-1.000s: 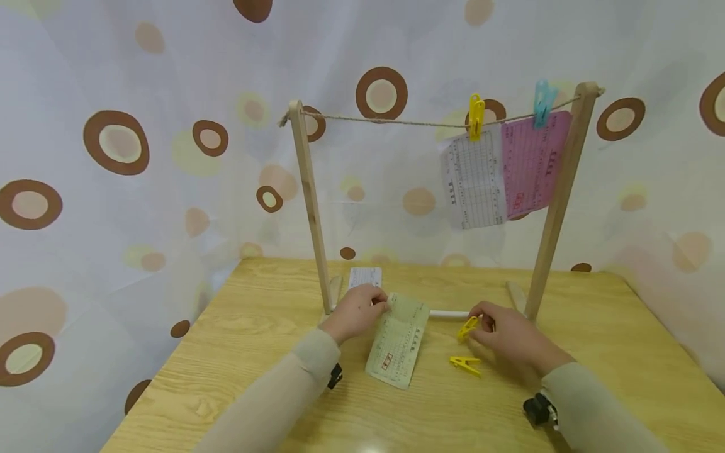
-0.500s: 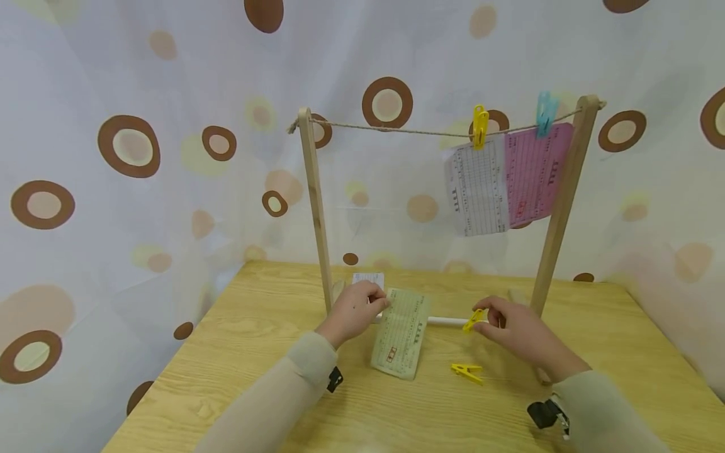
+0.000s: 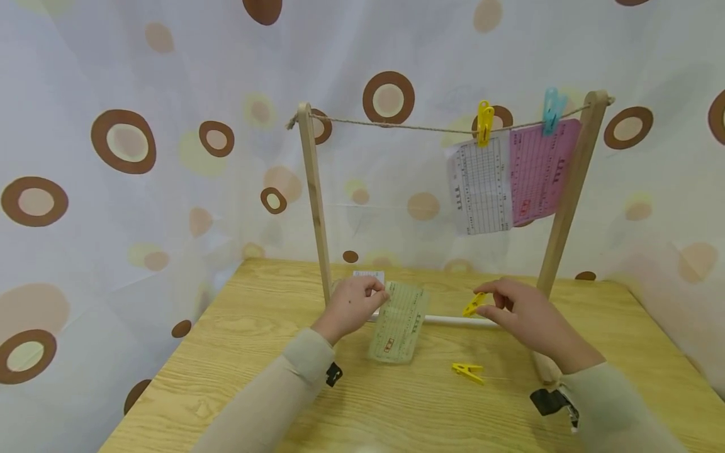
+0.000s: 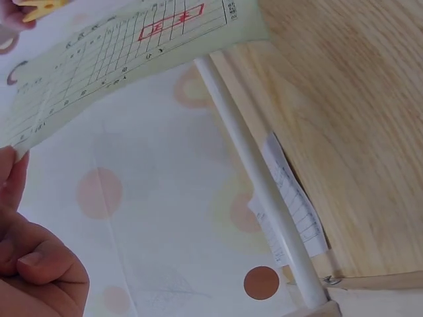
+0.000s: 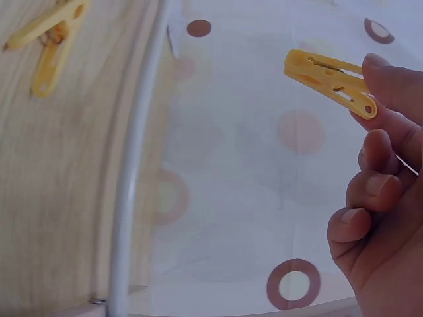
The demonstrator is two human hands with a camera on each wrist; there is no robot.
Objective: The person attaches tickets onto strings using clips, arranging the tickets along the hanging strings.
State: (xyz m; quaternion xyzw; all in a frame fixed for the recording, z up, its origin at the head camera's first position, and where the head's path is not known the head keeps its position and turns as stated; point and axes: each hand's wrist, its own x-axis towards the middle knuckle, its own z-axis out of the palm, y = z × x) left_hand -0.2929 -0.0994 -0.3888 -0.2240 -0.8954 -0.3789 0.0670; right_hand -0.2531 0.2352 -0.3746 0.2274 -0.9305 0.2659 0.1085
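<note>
My left hand (image 3: 352,304) pinches the upper left corner of a pale green printed paper slip (image 3: 399,324), which hangs down above the table. In the left wrist view the slip (image 4: 125,59) stretches out from the fingertips, its red stamp mark near the far end. Between thumb and forefinger my right hand (image 3: 523,314) holds a yellow clothespin (image 3: 474,305) by its handle end, seen closely as a yellow clothespin (image 5: 330,79) in the right wrist view. A second yellow clothespin (image 3: 467,372) lies on the table below.
A wooden frame (image 3: 314,201) carries a string (image 3: 385,126). From it hang a white slip (image 3: 481,185) under a yellow clothespin (image 3: 484,124) and a pink slip (image 3: 540,173) under a blue one (image 3: 552,112). A white bar (image 3: 459,321) joins the frame's feet; another paper (image 3: 369,275) lies behind.
The right hand has raised its yellow clothespin from near the tabletop. My left hand has lifted the green slip slightly, and its lower edge now sits higher.
</note>
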